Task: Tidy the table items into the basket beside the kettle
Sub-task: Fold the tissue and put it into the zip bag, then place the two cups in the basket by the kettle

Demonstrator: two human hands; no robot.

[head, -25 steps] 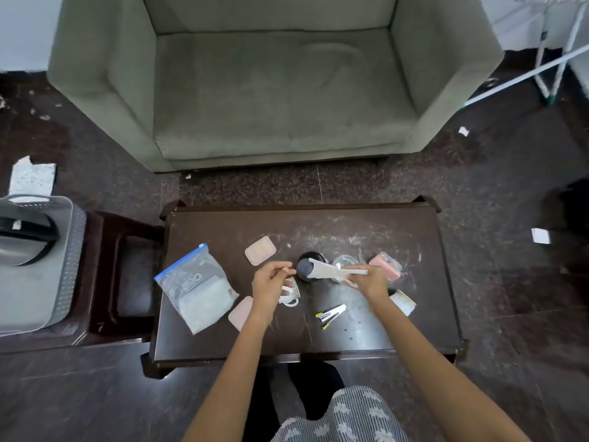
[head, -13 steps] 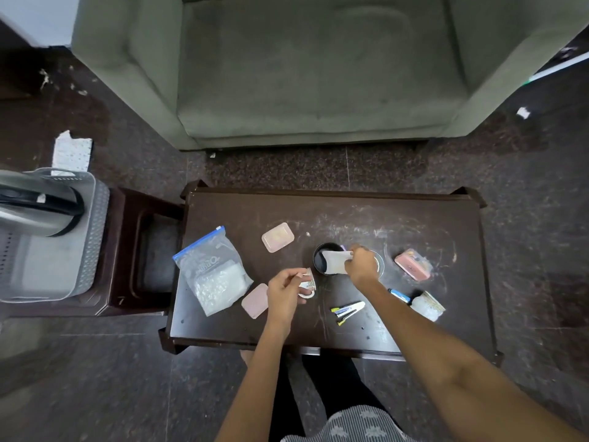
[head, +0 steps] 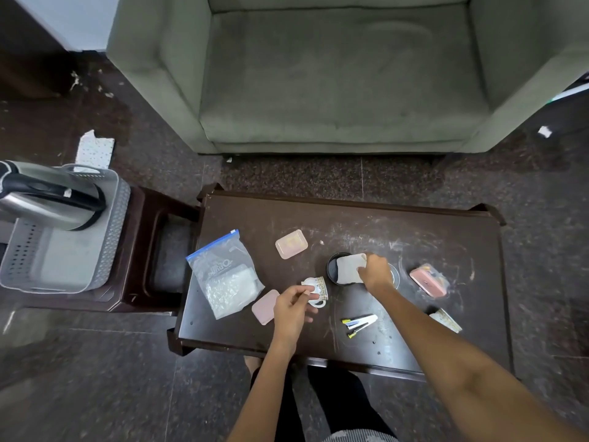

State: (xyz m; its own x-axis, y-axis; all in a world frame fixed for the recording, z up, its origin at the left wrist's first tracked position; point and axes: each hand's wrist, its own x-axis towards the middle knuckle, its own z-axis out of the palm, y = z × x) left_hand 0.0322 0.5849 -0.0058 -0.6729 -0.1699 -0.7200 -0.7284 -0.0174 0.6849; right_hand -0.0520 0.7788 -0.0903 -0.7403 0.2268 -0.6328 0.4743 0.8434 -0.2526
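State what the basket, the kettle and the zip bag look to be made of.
Basket: grey plastic, matte, by its moulded perforated walls. Kettle: seemingly brushed steel, from its silvery sheen, with a black handle, likely plastic. Zip bag: thin clear plastic film, crinkled and see-through, with a blue seal strip.

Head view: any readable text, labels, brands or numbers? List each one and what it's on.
Zip bag: a printed logo, seen upside down and too blurred to read for certain.
Small cup in the left hand: a patterned band, no legible words.
White packet in the right hand: no print visible.
Nothing else carries readable text.
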